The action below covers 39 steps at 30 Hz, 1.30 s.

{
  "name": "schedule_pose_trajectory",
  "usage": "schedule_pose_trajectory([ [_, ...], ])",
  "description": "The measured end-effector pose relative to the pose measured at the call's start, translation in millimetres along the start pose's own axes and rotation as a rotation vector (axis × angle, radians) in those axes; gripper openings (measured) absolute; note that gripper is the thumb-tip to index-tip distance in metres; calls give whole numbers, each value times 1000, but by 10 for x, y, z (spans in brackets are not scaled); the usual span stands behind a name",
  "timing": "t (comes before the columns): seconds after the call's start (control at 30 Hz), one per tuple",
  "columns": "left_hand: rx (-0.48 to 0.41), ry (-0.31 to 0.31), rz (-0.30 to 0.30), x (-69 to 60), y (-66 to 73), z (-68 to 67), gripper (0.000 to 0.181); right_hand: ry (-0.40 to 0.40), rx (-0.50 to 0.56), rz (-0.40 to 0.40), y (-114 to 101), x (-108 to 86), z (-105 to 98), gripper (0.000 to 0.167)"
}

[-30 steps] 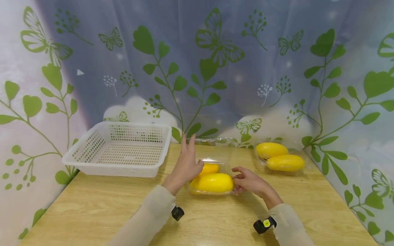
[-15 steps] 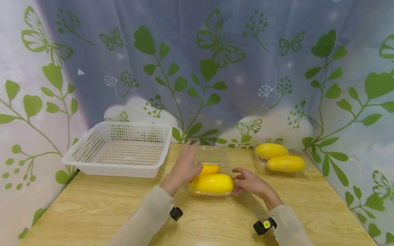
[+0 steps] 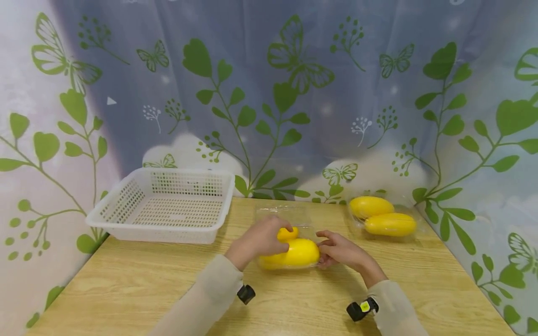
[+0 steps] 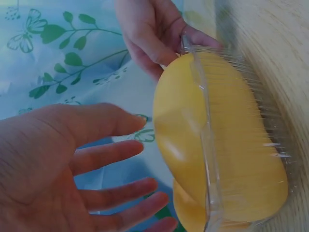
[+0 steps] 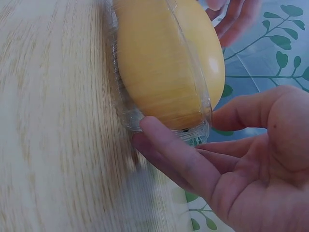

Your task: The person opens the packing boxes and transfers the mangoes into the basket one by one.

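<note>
An open clear plastic container (image 3: 265,267) holds two yellow oblong fruits, a front one (image 3: 303,252) and a rear one (image 3: 286,234). Over their left part hovers the left hand (image 3: 262,238); the left wrist view shows this hand (image 4: 63,169) with spread fingers, apart from the front fruit (image 4: 178,116). At the container's right end is the right hand (image 3: 342,252). In the right wrist view, thumb and fingers of this hand (image 5: 241,159) pinch the container's end wall (image 5: 195,133), beside the front fruit (image 5: 159,63).
A white perforated basket (image 3: 164,233) stands at the back left of the wooden table (image 3: 294,303). Two more yellow fruits (image 3: 391,224) lie in clear plastic packaging at the back right. A patterned curtain (image 3: 252,93) hangs behind.
The left hand has come down from the raised lid to above the fruits. The lid has tipped back toward the table. The right hand stays at the container's end.
</note>
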<state>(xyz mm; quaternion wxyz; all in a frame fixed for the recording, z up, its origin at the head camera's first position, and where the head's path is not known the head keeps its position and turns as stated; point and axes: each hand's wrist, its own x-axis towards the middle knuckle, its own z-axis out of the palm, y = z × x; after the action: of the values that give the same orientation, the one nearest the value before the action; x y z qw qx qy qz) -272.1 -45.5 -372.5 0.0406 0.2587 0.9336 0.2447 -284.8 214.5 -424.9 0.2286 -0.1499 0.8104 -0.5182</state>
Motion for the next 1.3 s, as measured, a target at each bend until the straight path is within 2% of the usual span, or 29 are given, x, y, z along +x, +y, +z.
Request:
schedule_pose_trajectory([
  [0.1,25,-44,-12,16,25,35,46,-4,5,-3,-4,-5,2,67],
  [0.2,51,-63,-16,28,49,69,49,-4,12,-7,-5,-7,3,67],
  [0.37,79,-67,-15,31,89,109,50,-7,14,-8,-4,-2,3,67],
  [0.53,98,-70,12,36,107,143,53,8,-3,-4,-15,7,6,66],
  [0.77,145,-86,0,37,119,168,58,8,-7,11,-19,2,21,65],
  [0.97,200,-83,32,82,164,165,54,15,-8,6,-36,-13,9,66],
  [1.3,231,-109,1,81,210,190,55,23,15,32,-13,-10,57,65],
])
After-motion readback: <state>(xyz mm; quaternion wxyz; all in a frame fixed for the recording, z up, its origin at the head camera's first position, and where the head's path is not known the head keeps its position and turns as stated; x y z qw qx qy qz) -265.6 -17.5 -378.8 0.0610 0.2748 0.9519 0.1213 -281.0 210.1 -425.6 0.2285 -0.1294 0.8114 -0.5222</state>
